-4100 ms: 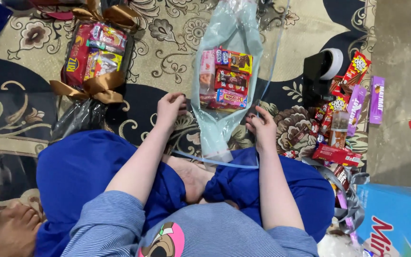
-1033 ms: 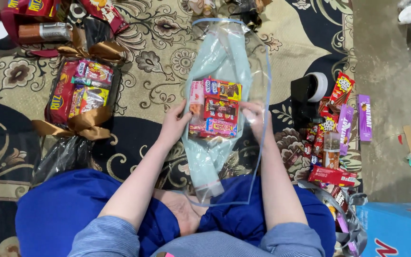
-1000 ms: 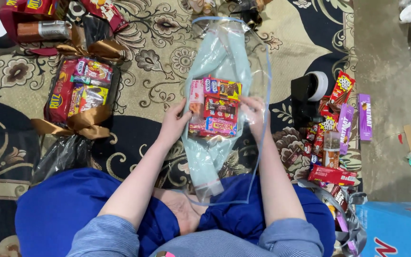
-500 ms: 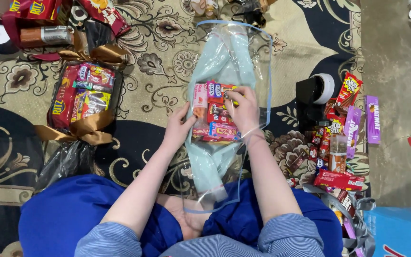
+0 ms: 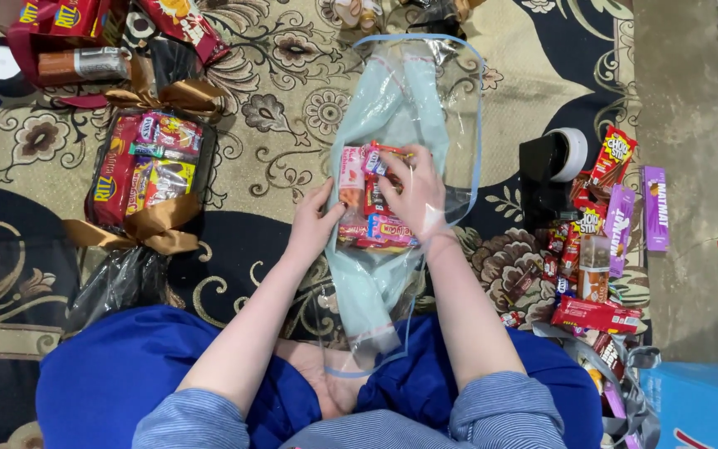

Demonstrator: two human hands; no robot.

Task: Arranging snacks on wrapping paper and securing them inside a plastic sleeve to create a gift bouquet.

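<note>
**Snacks being settled inside the clear bag**

I see the step in hand as arranging: both hands work a stack of red and pink snack packets (image 5: 373, 199) lying inside a long clear plastic bag with a pale teal paper liner (image 5: 409, 100), spread flat on the patterned carpet (image 5: 292, 125).

My right hand (image 5: 415, 195) lies over the top of the stack, fingers spread and pressing down on it, with film over the wrist, so I judge it reaches inside the bag. My left hand (image 5: 316, 223) cups the stack's left edge, fingers curled against it; I cannot tell whether film lies between them.

Next, I judge, the stack needs squaring and the hand drawn out.

Well left of the left fingers sits a finished clear bag tied with gold ribbon (image 5: 149, 175), full of packets. Right of the right fingers are a black tape dispenser (image 5: 552, 162) and a loose pile of sweets packets (image 5: 600, 241).
</note>
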